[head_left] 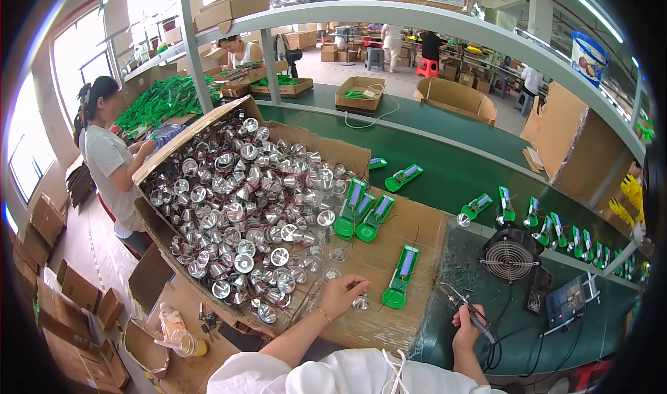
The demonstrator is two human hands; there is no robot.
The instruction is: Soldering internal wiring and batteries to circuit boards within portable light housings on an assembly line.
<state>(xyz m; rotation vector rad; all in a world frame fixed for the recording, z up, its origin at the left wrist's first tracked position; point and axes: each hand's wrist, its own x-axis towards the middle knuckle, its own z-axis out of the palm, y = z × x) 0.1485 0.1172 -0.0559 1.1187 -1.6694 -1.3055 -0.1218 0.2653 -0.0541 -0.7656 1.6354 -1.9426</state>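
Note:
My left hand [342, 295] is closed, fingers curled together, at a small silver reflector cup [360, 302] just above the cardboard sheet. The fingers partly cover the cup. In my right hand [465, 329] is a soldering iron [475, 312], gripped like a pen, its tip pointing up and left. Between the hands lies a green plastic housing [394, 295] with a purple cell and thin wires, open side up. Several similar green housings [374, 217] rest farther back on the cardboard, some overlapping. To the left, a large carton [187, 127] holds a heap of silver reflector cups [243, 206] with red and black wires.
A round-grilled fan [511, 261] and a small control box [566, 302] stand at the right. Green housings with reflectors [556, 231] line the green belt [431, 175]. A metal shelf frame [417, 18] crosses overhead. A drink cup [186, 343] stands lower left; a co-worker [111, 158] is beyond the carton.

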